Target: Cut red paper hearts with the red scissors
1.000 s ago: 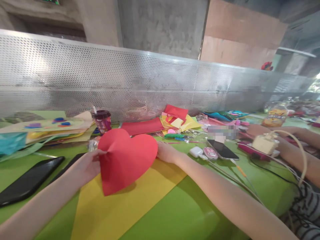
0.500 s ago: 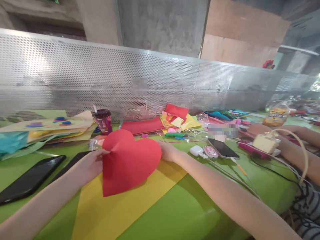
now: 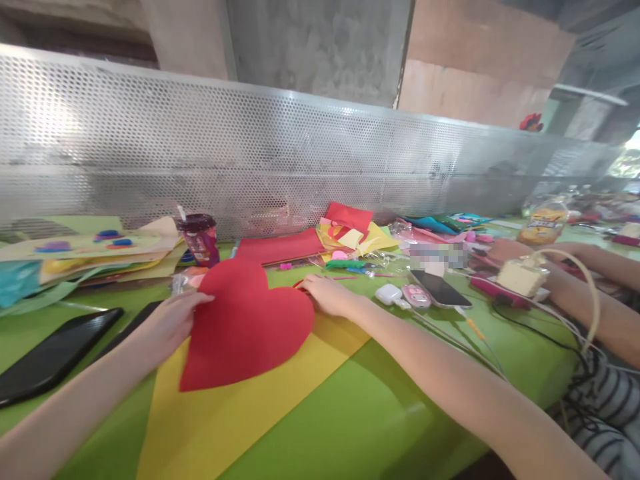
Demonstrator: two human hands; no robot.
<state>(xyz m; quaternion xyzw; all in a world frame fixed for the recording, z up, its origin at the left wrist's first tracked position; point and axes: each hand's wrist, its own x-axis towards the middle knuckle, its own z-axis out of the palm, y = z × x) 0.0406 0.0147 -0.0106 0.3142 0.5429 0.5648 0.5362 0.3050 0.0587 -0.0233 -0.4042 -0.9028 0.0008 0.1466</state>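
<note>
A large red paper heart (image 3: 247,327) is held tilted above a yellow sheet (image 3: 210,427) on the green table. My left hand (image 3: 183,317) pinches the heart's left edge, thumb on its front face. At the top of the right lobe, my right hand (image 3: 323,293) has its fingers closed on the heart's edge; part of the fingers is hidden behind the paper. The heart's point hangs toward the lower left, over the yellow sheet.
Two dark phones or tablets, one a black device (image 3: 60,353), lie left. A purple cup (image 3: 200,240) stands behind. Red sheets (image 3: 280,247), a phone (image 3: 440,289), cables and a charger (image 3: 523,275) spread rightward. Another person's arms (image 3: 595,293) rest at the right.
The heart's lower tip has swung left and its surface looks flatter. My right hand has shifted to the top of the right lobe, with more fingers showing. The camera view has shifted slightly.
</note>
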